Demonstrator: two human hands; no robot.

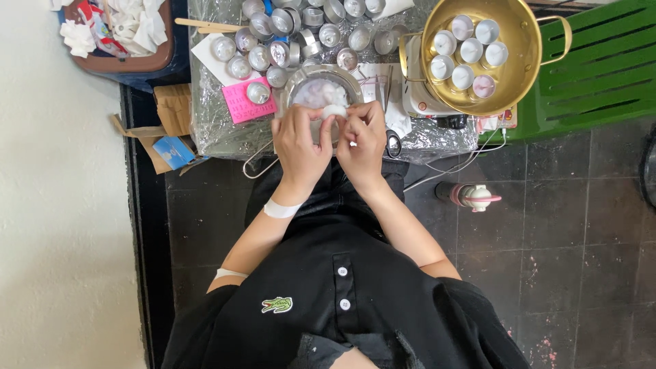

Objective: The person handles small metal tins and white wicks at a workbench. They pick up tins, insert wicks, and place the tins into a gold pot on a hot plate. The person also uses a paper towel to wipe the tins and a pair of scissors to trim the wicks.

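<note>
Both hands, left hand (298, 141) and right hand (363, 137), pinch a small white wax disc (333, 111) over the metal bowl (301, 82); keeping it above the bowl should catch any crumbs.

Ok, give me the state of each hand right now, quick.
Left hand: closed on the small white disc, over the metal bowl.
Right hand: fingers pinching the same disc.

Small white disc (333, 110) half hidden by fingers (326, 126); grip detail unclear. Bowl (301, 82) near rim masked by both hands. Brown tray (130, 65), foil cups (301, 14) cut off at top edge. Pink card (239, 106) writing too small.
</note>
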